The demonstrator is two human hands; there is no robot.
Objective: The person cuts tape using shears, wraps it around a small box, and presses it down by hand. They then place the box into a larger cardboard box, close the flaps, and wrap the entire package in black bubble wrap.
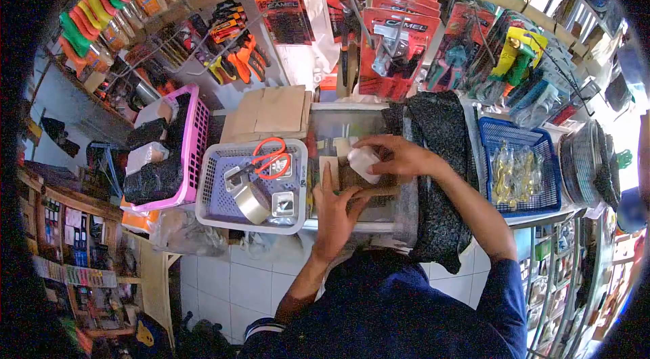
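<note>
A white thing (364,161) is pinched by the bent right hand (395,156) — a tan card (329,168) lies under the left hand (333,213), its fingers spread

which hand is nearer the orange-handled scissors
Left. The left hand is just right of the grey plastic basket holding the orange-handled scissors; the right hand is farther right, holding a white item.

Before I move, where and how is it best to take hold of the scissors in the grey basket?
I would grip the scissors by the orange handle loops, coming from above on the right side of the grey basket. The loops look wide and open and lie on that side, while the blades point left, near the tape roll.
</note>
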